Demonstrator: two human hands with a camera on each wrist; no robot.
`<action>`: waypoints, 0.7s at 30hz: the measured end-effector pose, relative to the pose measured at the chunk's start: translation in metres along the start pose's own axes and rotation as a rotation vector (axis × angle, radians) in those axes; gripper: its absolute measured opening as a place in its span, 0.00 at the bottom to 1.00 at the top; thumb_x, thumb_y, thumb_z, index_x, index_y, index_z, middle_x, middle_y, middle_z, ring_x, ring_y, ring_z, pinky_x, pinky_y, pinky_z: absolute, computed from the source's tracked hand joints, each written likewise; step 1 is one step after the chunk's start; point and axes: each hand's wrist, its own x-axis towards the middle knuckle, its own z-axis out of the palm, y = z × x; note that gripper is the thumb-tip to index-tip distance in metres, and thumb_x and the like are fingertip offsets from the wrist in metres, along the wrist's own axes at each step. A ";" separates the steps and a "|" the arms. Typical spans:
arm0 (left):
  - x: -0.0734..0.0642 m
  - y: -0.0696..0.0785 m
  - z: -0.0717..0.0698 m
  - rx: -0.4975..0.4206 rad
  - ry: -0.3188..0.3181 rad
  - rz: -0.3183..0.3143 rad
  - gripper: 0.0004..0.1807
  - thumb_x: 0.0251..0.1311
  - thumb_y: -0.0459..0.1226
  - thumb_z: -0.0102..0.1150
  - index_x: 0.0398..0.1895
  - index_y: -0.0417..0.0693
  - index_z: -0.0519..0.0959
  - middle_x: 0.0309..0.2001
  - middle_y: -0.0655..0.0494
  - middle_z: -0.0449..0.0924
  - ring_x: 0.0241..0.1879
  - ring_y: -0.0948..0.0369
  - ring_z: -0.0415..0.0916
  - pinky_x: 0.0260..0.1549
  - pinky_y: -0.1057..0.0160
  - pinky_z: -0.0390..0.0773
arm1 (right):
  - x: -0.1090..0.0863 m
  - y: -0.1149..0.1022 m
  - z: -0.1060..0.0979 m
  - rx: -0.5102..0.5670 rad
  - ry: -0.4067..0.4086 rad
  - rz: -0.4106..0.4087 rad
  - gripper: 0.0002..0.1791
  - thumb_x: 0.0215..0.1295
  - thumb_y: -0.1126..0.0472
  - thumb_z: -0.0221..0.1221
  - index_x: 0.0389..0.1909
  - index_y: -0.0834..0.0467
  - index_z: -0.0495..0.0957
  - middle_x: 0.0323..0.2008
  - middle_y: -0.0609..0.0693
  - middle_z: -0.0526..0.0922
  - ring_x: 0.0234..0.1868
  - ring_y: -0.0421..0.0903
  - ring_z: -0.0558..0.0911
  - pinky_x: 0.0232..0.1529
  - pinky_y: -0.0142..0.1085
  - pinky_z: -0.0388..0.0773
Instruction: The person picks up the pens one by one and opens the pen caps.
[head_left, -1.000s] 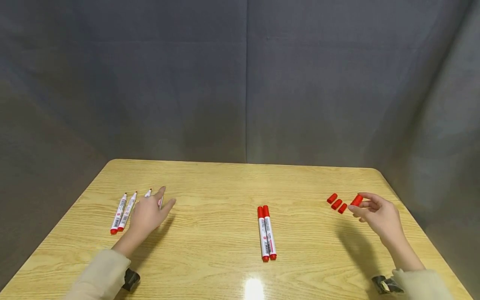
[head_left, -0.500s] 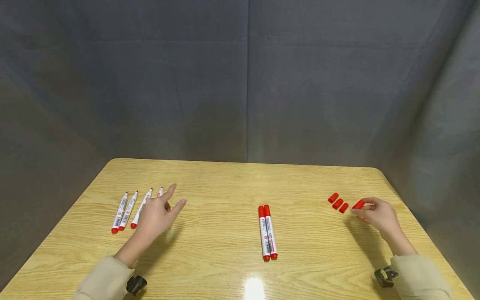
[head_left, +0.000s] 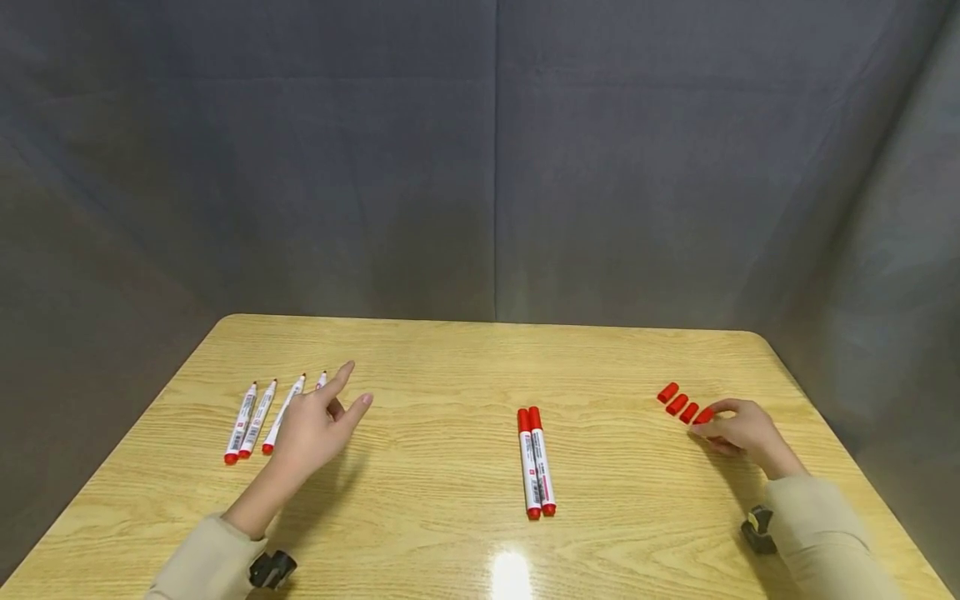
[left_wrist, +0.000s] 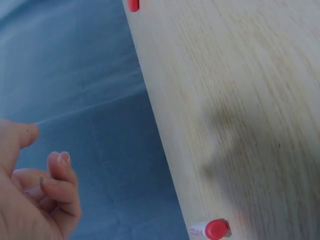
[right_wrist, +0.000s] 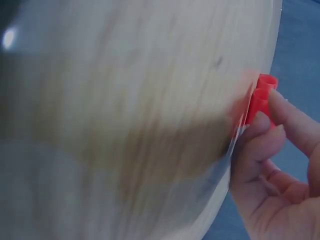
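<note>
At the right of the table my right hand (head_left: 742, 429) pinches a red marker cap (head_left: 705, 415) between thumb and fingers. That cap sits at the near end of a slanted row, beside three other red caps (head_left: 677, 404). In the right wrist view the fingers lie close against the red caps (right_wrist: 261, 100); which one they grip is partly hidden. On the left, several uncapped white markers (head_left: 258, 419) with red ends lie side by side. My left hand (head_left: 309, 429) hovers over the rightmost of them, covering part of it, holding nothing, its thumb and index finger extended.
Two capped red markers (head_left: 543, 462) lie together near the middle of the wooden table (head_left: 420, 517). Grey cloth (head_left: 375, 167) hangs behind the table and at both sides. A bright glare spot shows at the front.
My right hand has lowered the red cap and brought it left to the end of the row. My left hand has shifted slightly right, then stayed, uncovering more of the markers.
</note>
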 end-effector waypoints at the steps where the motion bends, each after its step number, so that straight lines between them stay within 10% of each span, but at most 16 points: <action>1: 0.000 0.000 0.000 -0.002 0.001 -0.001 0.29 0.59 0.43 0.56 0.61 0.37 0.67 0.10 0.60 0.65 0.09 0.66 0.56 0.08 0.68 0.55 | 0.001 0.000 0.000 0.010 -0.005 0.012 0.28 0.53 0.65 0.63 0.49 0.77 0.62 0.17 0.48 0.74 0.17 0.39 0.75 0.20 0.31 0.74; 21: -0.002 0.024 0.022 -0.122 -0.070 0.036 0.31 0.57 0.40 0.59 0.62 0.36 0.65 0.11 0.62 0.65 0.10 0.67 0.58 0.09 0.69 0.58 | -0.004 -0.002 -0.008 0.041 -0.014 0.018 0.38 0.55 0.65 0.62 0.58 0.78 0.52 0.19 0.49 0.79 0.18 0.39 0.77 0.20 0.31 0.74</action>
